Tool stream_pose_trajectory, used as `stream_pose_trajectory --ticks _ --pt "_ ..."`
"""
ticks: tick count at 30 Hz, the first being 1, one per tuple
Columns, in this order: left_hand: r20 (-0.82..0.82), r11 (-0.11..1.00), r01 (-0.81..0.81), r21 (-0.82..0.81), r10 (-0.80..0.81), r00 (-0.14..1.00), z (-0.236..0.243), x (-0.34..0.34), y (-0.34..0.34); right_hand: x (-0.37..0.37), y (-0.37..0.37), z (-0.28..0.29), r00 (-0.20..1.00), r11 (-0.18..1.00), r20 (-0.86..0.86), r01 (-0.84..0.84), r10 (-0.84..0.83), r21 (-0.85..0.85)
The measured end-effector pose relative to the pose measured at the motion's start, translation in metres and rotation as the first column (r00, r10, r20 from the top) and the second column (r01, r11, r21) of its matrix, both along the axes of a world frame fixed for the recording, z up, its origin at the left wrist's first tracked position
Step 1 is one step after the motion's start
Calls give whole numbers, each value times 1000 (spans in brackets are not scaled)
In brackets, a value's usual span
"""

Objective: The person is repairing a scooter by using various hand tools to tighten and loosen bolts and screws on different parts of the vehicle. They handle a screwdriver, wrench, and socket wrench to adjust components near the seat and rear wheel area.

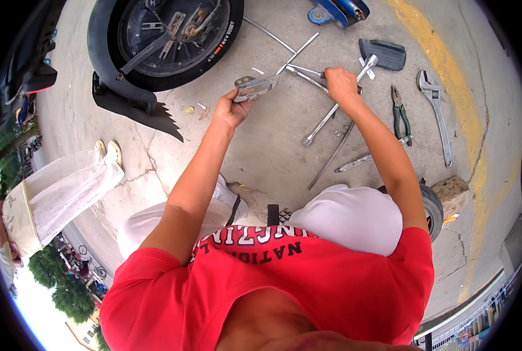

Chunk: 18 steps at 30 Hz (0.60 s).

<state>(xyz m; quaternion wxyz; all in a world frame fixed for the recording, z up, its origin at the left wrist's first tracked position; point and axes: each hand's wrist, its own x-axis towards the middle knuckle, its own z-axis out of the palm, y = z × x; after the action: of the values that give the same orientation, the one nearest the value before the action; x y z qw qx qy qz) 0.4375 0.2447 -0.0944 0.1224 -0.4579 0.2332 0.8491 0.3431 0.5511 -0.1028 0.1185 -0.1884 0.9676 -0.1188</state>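
My left hand (233,109) pinches a flat grey metal bracket (255,88) with slots and holes, held above the concrete. My right hand (343,85) is closed in a fist round a screwdriver (305,70); its thin shaft points left toward the bracket, and its handle is mostly hidden in the fist. Beneath that hand lies a cross-shaped lug wrench (322,127). A T-shaped wrench (271,35) lies just beyond the bracket, beside the wheel (176,82) with its black tyre. The bracket and screwdriver appear apart.
Pliers (397,108), an adjustable wrench (438,120), a black pedal-like pad (383,54) and a flat bar (353,163) lie on the right. A blue part (338,13) is at the far side. A small wheel (430,210) is near my right knee. Another person (56,193) stands left.
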Motion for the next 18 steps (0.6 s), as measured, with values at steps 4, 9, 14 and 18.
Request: stream_pose_trajectory --ticks 4,9,14,18 --pt "-73 998 -61 29 63 995 34 -19 25 -6 6 33 995 991 43 89 -85 -97" --pt "-198 992 69 -103 -88 976 50 -33 49 -11 9 78 773 527 618 588 -142 -614" --pt "-276 953 255 -167 -293 915 66 -38 80 -2 -7 121 905 635 420 363 -68 -681" --pt "-287 901 365 -236 -423 860 75 -35 105 7 -28 133 973 851 231 137 -18 -508"
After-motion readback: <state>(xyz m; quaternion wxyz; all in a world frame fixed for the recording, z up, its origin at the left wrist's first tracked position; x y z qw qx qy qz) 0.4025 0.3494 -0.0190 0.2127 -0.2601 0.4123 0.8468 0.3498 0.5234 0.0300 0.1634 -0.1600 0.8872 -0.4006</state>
